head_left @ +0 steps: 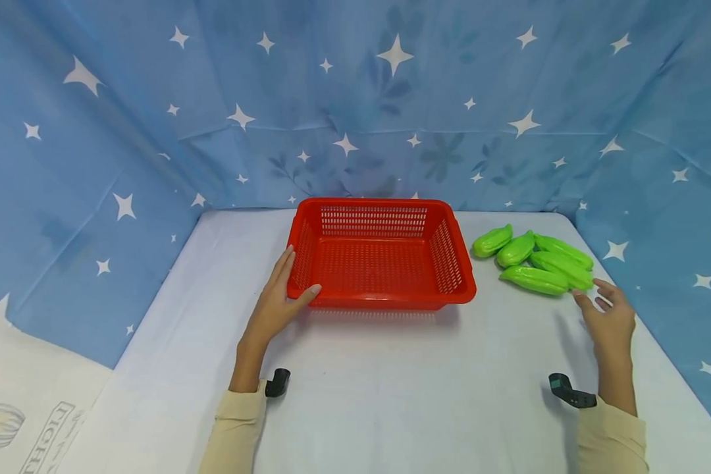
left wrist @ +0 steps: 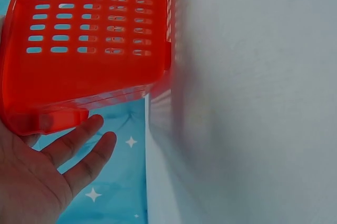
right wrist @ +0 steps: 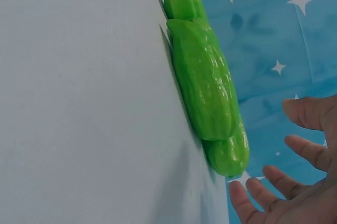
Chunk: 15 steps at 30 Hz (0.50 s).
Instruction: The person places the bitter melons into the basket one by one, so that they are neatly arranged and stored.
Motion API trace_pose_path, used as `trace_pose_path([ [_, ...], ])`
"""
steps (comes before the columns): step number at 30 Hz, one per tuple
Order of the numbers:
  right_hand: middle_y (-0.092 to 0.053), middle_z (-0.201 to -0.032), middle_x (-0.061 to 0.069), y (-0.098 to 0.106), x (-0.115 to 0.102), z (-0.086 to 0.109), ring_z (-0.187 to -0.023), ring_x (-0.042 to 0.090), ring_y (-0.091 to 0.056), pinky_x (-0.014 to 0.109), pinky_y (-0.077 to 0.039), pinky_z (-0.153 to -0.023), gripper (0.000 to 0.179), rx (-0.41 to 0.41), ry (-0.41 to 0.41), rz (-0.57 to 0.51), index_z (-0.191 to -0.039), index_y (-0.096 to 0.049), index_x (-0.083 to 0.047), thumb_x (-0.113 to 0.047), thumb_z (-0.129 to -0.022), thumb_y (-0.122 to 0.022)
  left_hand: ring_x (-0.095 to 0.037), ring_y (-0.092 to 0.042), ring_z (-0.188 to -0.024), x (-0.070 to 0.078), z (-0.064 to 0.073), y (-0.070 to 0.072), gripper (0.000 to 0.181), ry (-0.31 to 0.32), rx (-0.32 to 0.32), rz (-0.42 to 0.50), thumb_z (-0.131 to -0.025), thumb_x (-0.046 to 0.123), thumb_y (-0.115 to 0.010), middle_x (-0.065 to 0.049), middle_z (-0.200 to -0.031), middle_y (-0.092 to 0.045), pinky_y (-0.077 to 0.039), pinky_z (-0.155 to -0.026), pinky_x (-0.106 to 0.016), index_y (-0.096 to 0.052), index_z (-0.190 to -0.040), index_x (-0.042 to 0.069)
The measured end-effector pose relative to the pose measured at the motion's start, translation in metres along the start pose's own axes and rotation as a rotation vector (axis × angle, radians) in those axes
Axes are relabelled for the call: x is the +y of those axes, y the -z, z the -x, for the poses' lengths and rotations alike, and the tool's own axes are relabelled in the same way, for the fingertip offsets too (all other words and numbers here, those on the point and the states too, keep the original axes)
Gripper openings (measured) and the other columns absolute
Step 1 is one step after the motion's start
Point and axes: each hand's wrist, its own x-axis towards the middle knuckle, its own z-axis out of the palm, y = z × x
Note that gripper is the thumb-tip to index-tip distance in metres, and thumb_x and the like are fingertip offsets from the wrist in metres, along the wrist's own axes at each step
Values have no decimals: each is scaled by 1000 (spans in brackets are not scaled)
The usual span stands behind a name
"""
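Note:
A red plastic basket (head_left: 372, 301) with slotted sides stands on the white table. My left hand (head_left: 274, 308) is at its front left corner, thumb along the front rim and fingers lying loosely by the left side. In the left wrist view two extended fingers (left wrist: 88, 165) show just beyond the basket's rim. Several glossy green gourds (head_left: 534, 280), ridged and tapered, lie grouped to the basket's right. Near the closest ends of that group hovers my right hand (head_left: 611, 324), fingers spread and slightly bent, holding nothing; the right wrist view shows a gap between it and the gourds (right wrist: 205, 82).
Blue curtains (head_left: 355, 99) with white stars hang behind the table and along both sides. The white tabletop (head_left: 403, 395) stretches in front of the basket. A dark wrist camera (head_left: 278, 382) sits on the left wrist and another camera (head_left: 571, 392) on the right.

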Motion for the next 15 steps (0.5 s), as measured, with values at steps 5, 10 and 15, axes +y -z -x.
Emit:
trace_pose_path([
  [5,-19,-164,5,2,5,-12,-149,28,-26,20,-49,-98,68,-32,-107,-77,-153,-30,-32,-49,-93,-57,-22,-19,-151,0,0,-1,94,26,3,-1,-85,66,-59,17,-163,-8,-39,-107,-61,-12,-158,29],
  [10,-11,-165,1,3,2,-12,-150,25,-23,11,-53,-82,69,-71,-173,-148,-155,-23,-33,-41,-95,-57,-23,-22,-150,0,-1,-2,95,26,-1,-6,-84,67,-59,15,-164,-8,-40,-107,-60,-11,-158,31],
  [15,-6,-166,-3,-2,1,-17,-151,20,-21,4,-49,-58,69,-100,-211,-304,-155,-21,-33,-31,-97,-58,-25,-24,-149,-1,0,-2,96,29,6,-7,-84,68,-59,15,-164,-9,-42,-104,-60,-12,-158,30],
])
